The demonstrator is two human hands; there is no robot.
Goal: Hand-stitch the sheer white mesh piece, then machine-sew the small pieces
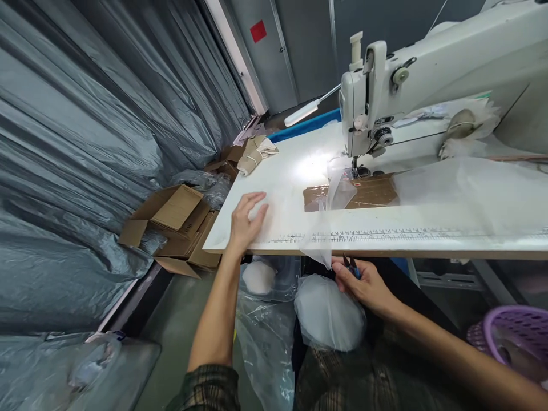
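Plaid clothing (pixel 338 379) shows below sheer white fabric (pixel 317 242) hanging in folds.

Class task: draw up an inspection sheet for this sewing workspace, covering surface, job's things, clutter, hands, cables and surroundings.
Surface: white table, printed ruler scale along its front edge.
Job's things: sheer white fabric runs from the sewing machine over the front edge; thread snips.
Clutter: tied fabric bundle at the table's far left; opened cardboard boxes beyond the left edge.
Hands: left hand open over the table, holding nothing; right hand holds the snips by the fabric's hanging tip.
Cables: nothing seen clearly.
Surroundings: grey curtain left, purple basket lower right.
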